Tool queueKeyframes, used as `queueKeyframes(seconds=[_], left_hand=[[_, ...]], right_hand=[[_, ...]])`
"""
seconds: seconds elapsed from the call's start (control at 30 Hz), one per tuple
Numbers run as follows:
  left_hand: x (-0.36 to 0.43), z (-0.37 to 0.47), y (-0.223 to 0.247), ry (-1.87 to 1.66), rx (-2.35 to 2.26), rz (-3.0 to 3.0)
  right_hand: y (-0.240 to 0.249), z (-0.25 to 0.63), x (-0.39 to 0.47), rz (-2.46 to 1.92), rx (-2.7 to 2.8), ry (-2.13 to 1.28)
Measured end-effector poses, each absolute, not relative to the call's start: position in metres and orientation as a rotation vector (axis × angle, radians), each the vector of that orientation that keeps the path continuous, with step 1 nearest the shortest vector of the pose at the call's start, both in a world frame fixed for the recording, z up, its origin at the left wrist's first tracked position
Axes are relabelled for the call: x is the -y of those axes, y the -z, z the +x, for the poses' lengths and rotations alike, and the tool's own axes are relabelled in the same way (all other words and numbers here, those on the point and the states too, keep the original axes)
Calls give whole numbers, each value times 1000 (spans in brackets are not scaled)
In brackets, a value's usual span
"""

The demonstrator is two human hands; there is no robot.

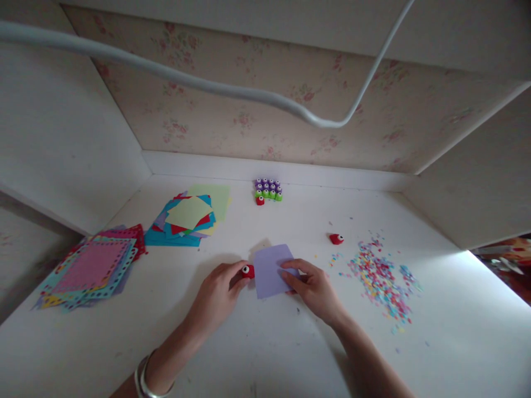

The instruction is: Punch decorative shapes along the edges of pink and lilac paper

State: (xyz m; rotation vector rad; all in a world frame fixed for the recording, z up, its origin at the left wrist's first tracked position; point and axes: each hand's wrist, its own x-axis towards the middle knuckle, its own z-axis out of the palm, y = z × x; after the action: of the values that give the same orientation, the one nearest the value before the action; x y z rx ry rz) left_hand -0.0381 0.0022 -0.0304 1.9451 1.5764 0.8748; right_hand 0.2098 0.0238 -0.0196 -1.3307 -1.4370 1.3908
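Between the thumb and fingers of my left hand is a small red craft punch with a round white button. A square sheet of purple paper is pinched in my right hand, thumb and index finger lying over its right side. The paper's left edge meets the punch; whether it sits inside the slot I cannot make out. Another red punch lies on its own to the right, beyond my right hand.
Several purple, green and red punches stand in rows near the back wall. Stacked coloured paper lies back left, with hole-edged sheets farther left. Paper confetti is spread at right. A white cable hangs across above the white table.
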Motion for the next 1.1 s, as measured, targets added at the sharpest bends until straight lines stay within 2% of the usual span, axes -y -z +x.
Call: queueKeyframes(seconds=[0.97, 1.1], left_hand=[[-3, -39, 30, -899, -1549, 2014], [-3, -38, 31, -928, -1505, 2094]], right_hand=[[16, 209, -18, -1344, 1464, -1389], [13, 209, -17, -1335, 1628, -1379]])
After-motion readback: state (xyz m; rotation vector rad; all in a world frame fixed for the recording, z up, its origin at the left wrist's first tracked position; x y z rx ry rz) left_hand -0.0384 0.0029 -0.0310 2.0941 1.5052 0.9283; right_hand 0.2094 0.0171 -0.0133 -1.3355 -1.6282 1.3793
